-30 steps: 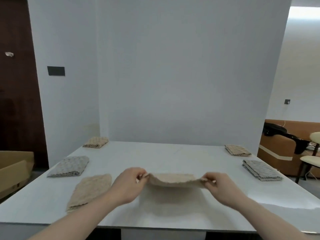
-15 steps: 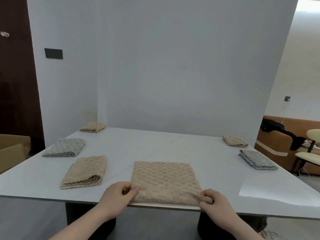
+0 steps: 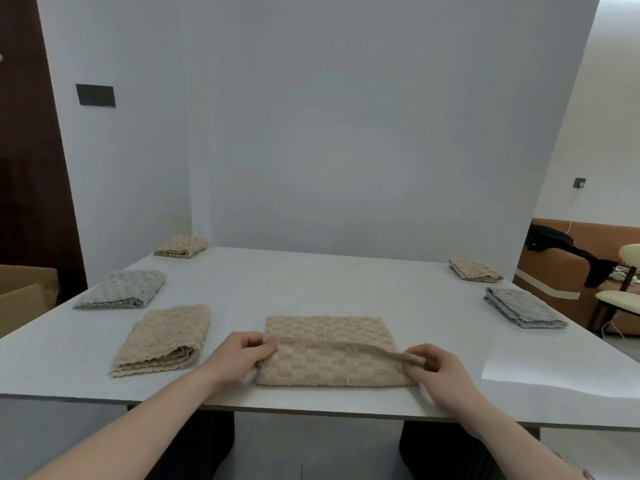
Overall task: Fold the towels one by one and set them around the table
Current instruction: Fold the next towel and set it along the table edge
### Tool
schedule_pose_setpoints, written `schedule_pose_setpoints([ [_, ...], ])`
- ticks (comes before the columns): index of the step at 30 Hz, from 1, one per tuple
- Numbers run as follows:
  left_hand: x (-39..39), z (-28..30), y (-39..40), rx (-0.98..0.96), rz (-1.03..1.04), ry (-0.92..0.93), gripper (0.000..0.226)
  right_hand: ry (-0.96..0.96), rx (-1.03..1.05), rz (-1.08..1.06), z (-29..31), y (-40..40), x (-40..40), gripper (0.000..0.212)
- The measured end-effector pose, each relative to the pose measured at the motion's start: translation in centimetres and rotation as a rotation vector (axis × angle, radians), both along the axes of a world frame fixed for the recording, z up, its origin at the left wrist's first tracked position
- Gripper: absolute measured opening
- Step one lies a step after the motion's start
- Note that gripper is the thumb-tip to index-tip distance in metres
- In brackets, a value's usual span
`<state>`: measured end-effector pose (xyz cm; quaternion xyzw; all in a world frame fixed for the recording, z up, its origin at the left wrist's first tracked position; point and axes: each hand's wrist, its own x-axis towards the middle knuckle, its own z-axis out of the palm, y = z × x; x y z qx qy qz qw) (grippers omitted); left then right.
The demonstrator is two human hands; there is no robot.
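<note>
A beige waffle towel [image 3: 329, 336] lies on the white table [image 3: 346, 285] near its front edge, with its near half lifted and folded over towards the far side. My left hand [image 3: 239, 356] pinches the left corner of the raised edge. At the right corner my right hand [image 3: 438, 372] pinches the same edge. Folded towels lie around the table: a beige one [image 3: 166, 341], a grey one [image 3: 124, 289] and a far beige one [image 3: 181, 246] along the left side, a grey one [image 3: 523, 308] and a beige one [image 3: 475, 270] along the right.
A white wall panel stands right behind the table's far edge. A cardboard box [image 3: 24, 289] sits on the floor to the left. A brown sofa [image 3: 568, 271] and a pale chair [image 3: 623, 296] stand to the right. A bright patch of light lies on the table's right front corner.
The towel was held up in the air, then laid flat at the front edge. Both hands now lift its near edge and carry it forward over the towel.
</note>
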<state>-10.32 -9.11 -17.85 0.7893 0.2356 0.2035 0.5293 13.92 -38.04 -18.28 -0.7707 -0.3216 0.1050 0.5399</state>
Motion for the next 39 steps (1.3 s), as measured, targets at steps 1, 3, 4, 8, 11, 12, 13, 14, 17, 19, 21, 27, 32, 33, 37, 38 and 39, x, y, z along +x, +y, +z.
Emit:
schedule_pose_setpoints([
  [1, 0.5, -0.2, 0.4, -0.028, 0.05, -0.051, 0.034, 0.008, 0.062, -0.025, 0.0, 0.4, 0.4, 0.012],
  [3, 1.3, -0.7, 0.8, -0.092, 0.132, -0.158, 0.036, 0.012, 0.152, -0.077, -0.2, 1.5, 1.1, 0.01],
  [4, 1.7, -0.8, 0.9, -0.093, 0.162, -0.195, 0.036, 0.005, 0.178, -0.1, -0.3, 2.2, 1.4, 0.009],
  [8, 4.0, -0.7, 1.0, 0.076, 0.293, -0.226, 0.038, -0.073, 0.185, -0.217, -0.2, 5.3, 3.0, 0.006],
  [11, 5.8, -0.6, 1.8, 0.113, 0.412, -0.268, 0.041, -0.105, 0.147, -0.259, 0.2, 7.6, 4.7, 0.013],
  [12, 6.4, -0.8, 2.3, 0.109, 0.422, -0.269, 0.039, -0.114, 0.136, -0.266, 0.3, 8.3, 5.1, 0.013],
  [13, 6.9, -0.9, 2.8, 0.11, 0.421, -0.261, 0.037, -0.121, 0.127, -0.272, 0.4, 8.9, 5.5, 0.012],
  [14, 7.2, -1.1, 3.2, 0.119, 0.416, -0.239, 0.036, -0.128, 0.119, -0.28, 0.5, 9.4, 5.9, 0.01],
  [17, 8.0, -1.5, 4.0, 0.156, 0.41, -0.147, 0.03, -0.149, 0.12, -0.301, 0.6, 10.7, 6.9, 0.01],
  [19, 8.5, -1.7, 4.5, 0.178, 0.436, -0.112, 0.024, -0.147, 0.121, -0.31, 0.1, 11.3, 7.2, 0.011],
  [21, 8.8, -1.8, 4.7, 0.202, 0.476, -0.076, 0.021, -0.154, 0.113, -0.331, -0.7, 11.6, 7.3, 0.011],
  [27, 8.9, -1.6, 4.1, 0.291, 0.572, 0.021, 0.02, -0.17, 0.077, -0.331, -1.8, 11.4, 7.3, 0.009],
  [32, 8.7, -1.3, 3.6, 0.304, 0.581, -0.017, 0.017, -0.174, 0.127, -0.326, -1.5, 11.3, 6.7, 0.012],
  [33, 8.7, -1.4, 3.6, 0.311, 0.587, -0.015, 0.016, -0.176, 0.123, -0.327, -1.5, 11.2, 6.6, 0.014],
  [37, 8.8, -1.5, 3.5, 0.366, 0.586, 0.061, 0.019, -0.209, 0.035, -0.331, -1.4, 10.9, 6.5, 0.028],
  [38, 8.8, -1.6, 3.5, 0.391, 0.571, 0.088, 0.024, -0.214, 0.005, -0.332, -1.3, 11.0, 6.4, 0.03],
  [39, 8.8, -1.6, 3.5, 0.419, 0.555, 0.118, 0.03, -0.215, -0.028, -0.333, -1.4, 11.2, 6.4, 0.032],
])
